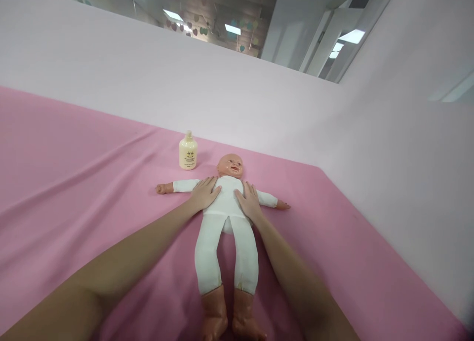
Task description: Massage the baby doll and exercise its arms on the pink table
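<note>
A baby doll (226,232) in a white bodysuit lies on its back on the pink sheet (74,183), arms spread, bare feet toward me. My left hand (205,193) rests flat on the left side of its chest, fingers together and extended. My right hand (249,202) lies flat on the right side of the chest, next to the doll's arm. Neither hand grips anything. A cream lotion bottle (188,152) stands upright beyond the doll's left-side arm, apart from both hands.
The pink sheet covers a wide surface that ends at pale pink walls (259,109) behind and at the right. The sheet has soft folds at the left. Ceiling lights (351,36) show above the wall.
</note>
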